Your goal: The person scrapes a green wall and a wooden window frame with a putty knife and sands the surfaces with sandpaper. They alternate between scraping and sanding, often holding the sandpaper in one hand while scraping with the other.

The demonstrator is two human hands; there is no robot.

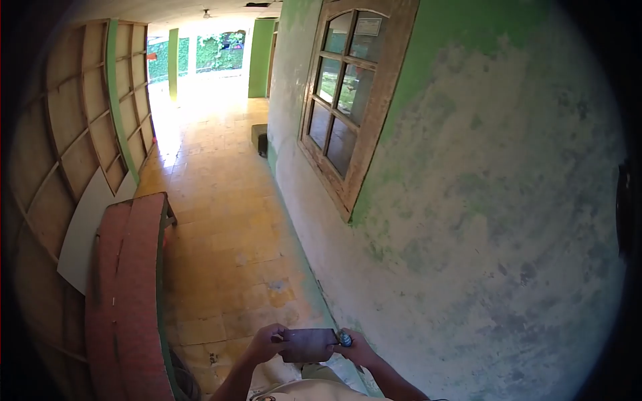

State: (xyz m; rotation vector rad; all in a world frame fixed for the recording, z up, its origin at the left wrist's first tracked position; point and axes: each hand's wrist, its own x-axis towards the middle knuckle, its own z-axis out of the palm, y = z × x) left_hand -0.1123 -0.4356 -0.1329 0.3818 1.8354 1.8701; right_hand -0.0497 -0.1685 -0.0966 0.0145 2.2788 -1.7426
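A flat grey rectangular sheet (307, 345) is held level in front of my body, near the bottom of the head view. My left hand (269, 342) grips its left edge with the fingers closed. At the right edge, my right hand (354, 347) is closed on the sheet, and a small striped bluish object (346, 339) shows at its fingers. What that small object is I cannot make out. My lap and light-coloured shirt are partly visible below the sheet.
A long reddish bench (127, 281) runs along the left, beside a wood-framed panel wall (67, 120). The peeling wall (468, 200) with a wooden window (344, 87) rises close on the right. A dark box (259, 139) sits farther along the yellow tiled floor (217, 220).
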